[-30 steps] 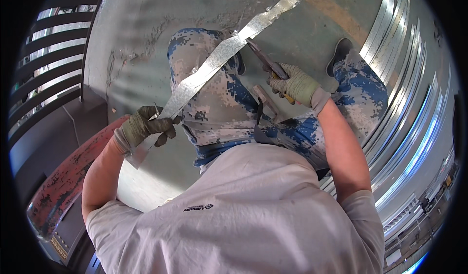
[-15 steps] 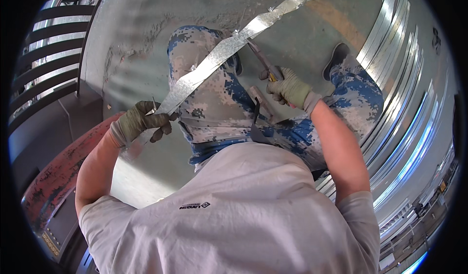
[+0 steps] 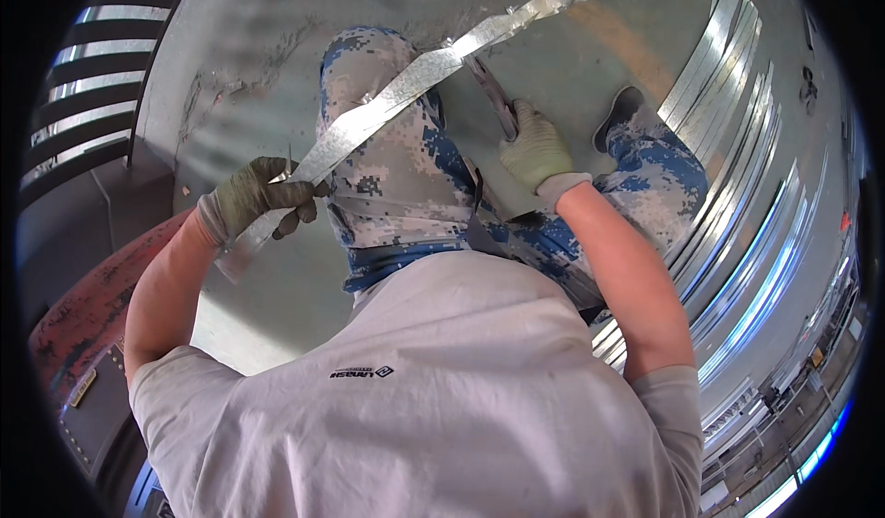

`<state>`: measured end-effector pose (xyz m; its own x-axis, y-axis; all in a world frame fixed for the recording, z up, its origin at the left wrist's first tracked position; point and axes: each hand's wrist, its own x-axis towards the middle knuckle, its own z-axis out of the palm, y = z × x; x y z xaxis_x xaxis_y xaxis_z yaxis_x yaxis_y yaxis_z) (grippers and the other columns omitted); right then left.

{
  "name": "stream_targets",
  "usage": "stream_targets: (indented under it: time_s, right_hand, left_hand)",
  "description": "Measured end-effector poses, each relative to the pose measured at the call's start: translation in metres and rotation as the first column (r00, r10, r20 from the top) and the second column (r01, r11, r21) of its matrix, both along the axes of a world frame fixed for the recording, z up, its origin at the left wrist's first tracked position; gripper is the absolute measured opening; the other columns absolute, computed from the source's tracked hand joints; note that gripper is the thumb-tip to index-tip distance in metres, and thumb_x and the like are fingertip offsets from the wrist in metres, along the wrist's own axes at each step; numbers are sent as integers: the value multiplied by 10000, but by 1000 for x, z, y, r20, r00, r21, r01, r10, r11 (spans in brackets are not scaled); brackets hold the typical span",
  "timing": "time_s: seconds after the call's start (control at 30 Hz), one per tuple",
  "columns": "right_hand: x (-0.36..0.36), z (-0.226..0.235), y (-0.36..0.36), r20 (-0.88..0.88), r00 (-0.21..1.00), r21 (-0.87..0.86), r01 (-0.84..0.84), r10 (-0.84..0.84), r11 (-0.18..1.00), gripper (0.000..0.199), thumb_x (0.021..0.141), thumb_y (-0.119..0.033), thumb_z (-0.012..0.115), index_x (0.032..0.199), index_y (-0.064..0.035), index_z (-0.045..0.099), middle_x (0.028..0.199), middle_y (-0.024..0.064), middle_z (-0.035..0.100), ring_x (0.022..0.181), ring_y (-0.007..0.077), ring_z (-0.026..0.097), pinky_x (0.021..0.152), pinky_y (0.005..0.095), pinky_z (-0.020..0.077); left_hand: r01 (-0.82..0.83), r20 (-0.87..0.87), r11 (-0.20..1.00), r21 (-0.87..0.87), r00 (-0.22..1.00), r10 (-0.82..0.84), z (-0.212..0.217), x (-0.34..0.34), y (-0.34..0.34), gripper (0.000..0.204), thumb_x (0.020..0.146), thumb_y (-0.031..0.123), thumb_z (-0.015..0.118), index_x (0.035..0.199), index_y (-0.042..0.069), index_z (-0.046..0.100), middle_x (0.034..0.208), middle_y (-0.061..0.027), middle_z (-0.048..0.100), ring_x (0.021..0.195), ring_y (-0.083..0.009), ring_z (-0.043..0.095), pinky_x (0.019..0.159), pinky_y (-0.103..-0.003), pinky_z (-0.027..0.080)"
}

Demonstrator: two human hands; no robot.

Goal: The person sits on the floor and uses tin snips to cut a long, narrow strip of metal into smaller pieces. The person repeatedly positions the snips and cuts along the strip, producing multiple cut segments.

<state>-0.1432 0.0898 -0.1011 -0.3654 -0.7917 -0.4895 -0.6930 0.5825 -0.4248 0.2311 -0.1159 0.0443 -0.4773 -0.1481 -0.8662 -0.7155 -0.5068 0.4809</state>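
Observation:
A long, shiny metal strip (image 3: 415, 77), bent and jagged along its edge, runs from lower left to the top, over my left knee. My gloved left hand (image 3: 263, 199) is closed around the strip near its lower end; a short piece pokes out beyond the fingers. In my gloved right hand (image 3: 535, 147) is a long grey plier-like hand tool (image 3: 491, 97). Its far end meets the strip's lower edge just past my knee. The glove covers its handles, and its exact kind is unclear.
Long shiny metal strips (image 3: 714, 76) lie on the grey floor (image 3: 249, 20) at right, beside my right foot. A dark slatted rack (image 3: 101, 85) stands at upper left. Below it curves a worn red bar (image 3: 101, 306), near my left forearm.
My right hand has moved up and left a little, and its fingers have closed further round the tool. My left hand still grips the strip, slightly farther up and left in view.

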Motion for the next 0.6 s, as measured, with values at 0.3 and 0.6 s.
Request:
stream_targets:
  time_s: [0.3,0.6]
  right_hand:
    - [-55,24,-3,544,839,17,-17,5,1000,903,815,-253,913,1612,-52,537,1256,189,751,1102,295,720,997,445,598]
    - [-20,32,4,-144,977,-18,-161,156,987,774,891,-235,790,1601,-67,533,1336,305,721,1214,470,737,1009,492,619]
  left_hand:
    - [3,-12,1000,-19,1000,-3,5,-5,3,352,1056,289,830,1285,30,763,881,-65,774,624,-115,675,558,-287,519]
    - [-15,24,1000,-22,1000,15,7,0,7,377,1034,321,853,1245,27,750,849,-61,761,577,-115,660,507,-266,499]
